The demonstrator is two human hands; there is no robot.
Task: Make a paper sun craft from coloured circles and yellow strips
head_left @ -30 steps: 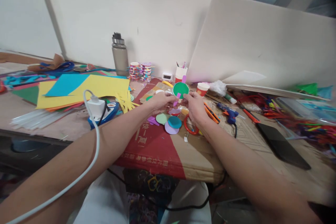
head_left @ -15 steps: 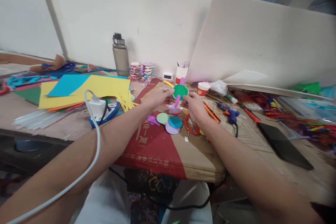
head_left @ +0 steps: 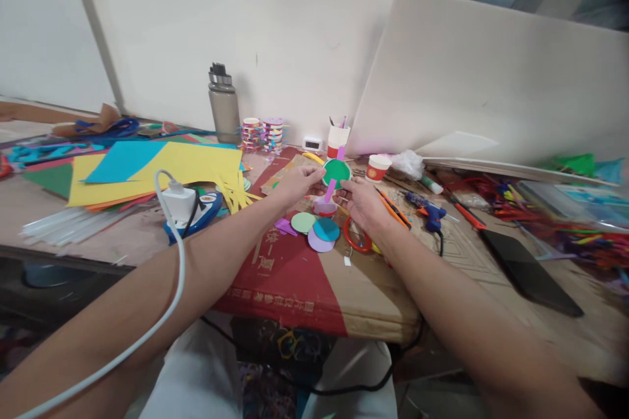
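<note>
My left hand (head_left: 301, 184) pinches the left edge of a round piece with a green face and a pale rim (head_left: 336, 172). At its right edge the fingers of my right hand (head_left: 363, 200) are closed on it as well. One purple strip (head_left: 341, 152) sticks up at its top, and another purple strip (head_left: 331, 191) crosses its lower edge. Just below is a short red-and-white cup-like piece (head_left: 324, 209) with purple inside. Light green (head_left: 303, 222), blue (head_left: 327, 229) and lilac (head_left: 320, 241) paper discs lie overlapping nearer to me.
Scissors with red handles (head_left: 357, 236) lie beside my right wrist. A blue glue gun (head_left: 431, 213), a phone (head_left: 531, 272) and a paper cup (head_left: 378, 168) are to the right. A white cable (head_left: 181, 288) crosses my left forearm from a power strip (head_left: 204, 213). Coloured sheets (head_left: 191, 160) lie left.
Both hands keep hold of the green round piece, which shifts very slightly downward. The whole view has moved a little; otherwise things lie as before.
</note>
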